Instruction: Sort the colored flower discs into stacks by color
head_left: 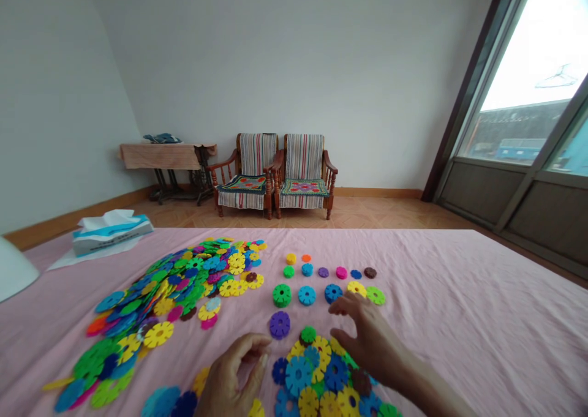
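My left hand [236, 371] is at the bottom centre, beside a loose heap of slotted plastic discs [298, 374]. Its fingers are curled, with a small gap between thumb and fingertips and nothing seen there. Over the heap's right side hovers my right hand [367, 337], thumb and fingers apart and no disc visible in it. Its fingertips come close to a yellow disc [356, 289] and a dark blue disc [333, 293]. Sorted rows stand ahead, including a green stack [282, 295], a light blue stack [307, 295] and a purple disc [280, 325].
A large mixed pile of discs [184, 282] spreads over the left of the pink cloth [436, 282]. Small discs, among them a pink one [341, 273], form rows farther back. A tissue pack [113, 233] lies at the far left, near a white rounded object [13, 270].
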The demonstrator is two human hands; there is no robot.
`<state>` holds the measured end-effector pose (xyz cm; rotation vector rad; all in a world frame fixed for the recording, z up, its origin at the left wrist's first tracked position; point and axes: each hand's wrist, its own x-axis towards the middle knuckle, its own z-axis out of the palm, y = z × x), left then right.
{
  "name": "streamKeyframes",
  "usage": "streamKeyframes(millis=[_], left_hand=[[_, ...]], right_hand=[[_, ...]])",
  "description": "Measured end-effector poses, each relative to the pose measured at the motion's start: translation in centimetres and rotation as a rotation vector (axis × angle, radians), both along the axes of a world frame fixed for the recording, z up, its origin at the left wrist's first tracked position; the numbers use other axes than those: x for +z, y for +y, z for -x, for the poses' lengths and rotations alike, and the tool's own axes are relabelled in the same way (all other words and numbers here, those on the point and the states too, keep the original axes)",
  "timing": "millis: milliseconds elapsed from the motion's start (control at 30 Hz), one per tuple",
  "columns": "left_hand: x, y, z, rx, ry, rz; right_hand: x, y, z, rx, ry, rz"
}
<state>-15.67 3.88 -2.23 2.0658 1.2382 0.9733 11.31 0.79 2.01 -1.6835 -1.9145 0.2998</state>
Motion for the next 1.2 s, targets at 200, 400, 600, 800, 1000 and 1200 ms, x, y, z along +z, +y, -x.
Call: streamKeyframes(millis=[200, 400, 600, 800, 1000, 1200], left_hand=[[0.3, 0.0, -0.1, -0.026, -0.029, 0.012], [0.1, -0.4, -0.6, 0.040, -0.164, 0.019], [0.4, -0.2, -0.4, -0.015, -0.090, 0.008], [0.6, -0.1, -0.2, -0.049, -0.029, 0.015], [0.1, -0.1, -0.2, -0.034, -0.046, 0.033], [-0.2, -0.1, -0.1, -0.047, -0.050, 0.029]], right_hand=[[0.9, -2.0, 2.4, 0.128, -0.056, 0.184], [0.9, -1.5, 2.9, 0.110, -0.068, 0.222], [0.7, -1.6, 3.3, 0.081, -0.051, 0.206], [1.3, -1.8, 3.6, 0.068, -0.108, 0.180], [0.7, -1.8, 3.7, 0.048, -0.167, 0.151], [0.3, -1.7, 2.9, 0.010, 0.081, 0.155]])
